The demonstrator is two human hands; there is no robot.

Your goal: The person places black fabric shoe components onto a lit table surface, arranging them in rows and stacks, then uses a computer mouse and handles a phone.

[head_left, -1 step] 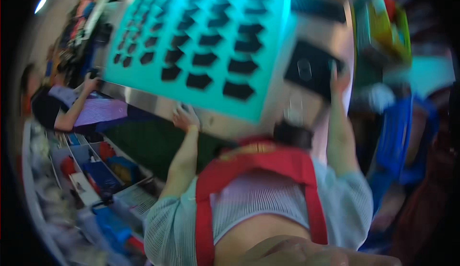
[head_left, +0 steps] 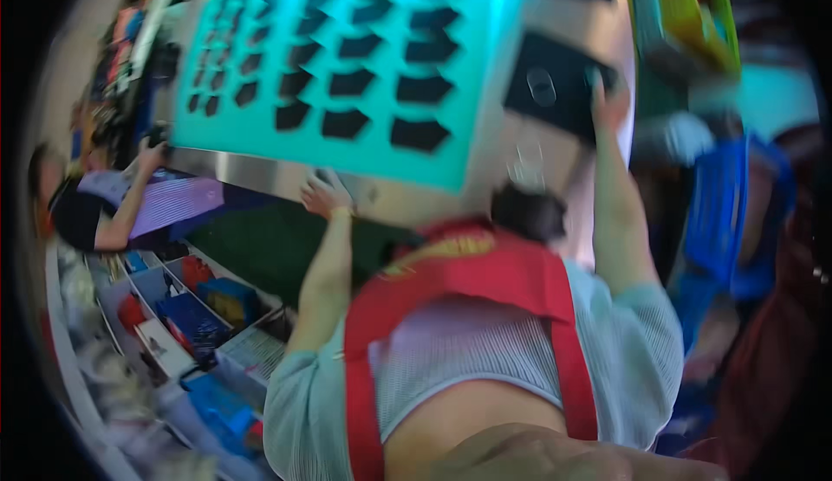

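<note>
A turquoise sheet [head_left: 472, 147] lies on the worktable, bearing several rows of black pentagon-like pieces [head_left: 420, 134], smaller toward the left. My left hand [head_left: 326, 195] is at the table's near edge, just below the sheet. Its fingers look spread; something pale grey shows at them, too blurred to name. To the right of the sheet is a flat black panel [head_left: 559, 87] with a pale oval outline on it. My right hand [head_left: 612, 107] grips the panel's right edge, with a greenish spot at a fingertip.
At the left a person [head_left: 113, 212] works at the same table. A divided bin [head_left: 143, 277] of boxes and small goods stands below left. On the right are a yellow-green crate [head_left: 693, 17] and a blue plastic crate [head_left: 719, 199]. A dark object [head_left: 529, 208] sits near my chest.
The whole view has shifted, so the table, sheet and panel appear higher and slightly farther left. Both hands keep about the same places against the table.
</note>
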